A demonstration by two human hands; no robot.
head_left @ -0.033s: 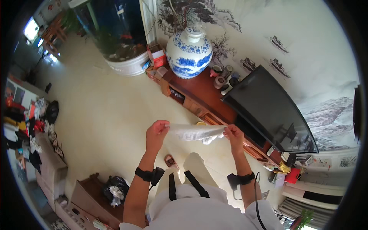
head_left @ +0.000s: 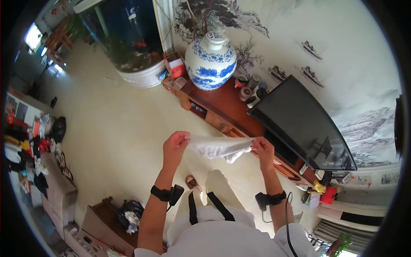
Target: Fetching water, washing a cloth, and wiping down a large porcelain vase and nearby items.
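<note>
Your left hand and right hand each pinch one end of the white cloth — it's up in the air, already pulled out long, but not laid down.

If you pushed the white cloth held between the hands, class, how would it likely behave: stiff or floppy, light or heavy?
The white cloth is probably floppy: its lower edge hangs in loose folds. It seems light, since the left hand and right hand only pinch its ends. Pushed, it would likely give, as nothing backs its middle.
</note>
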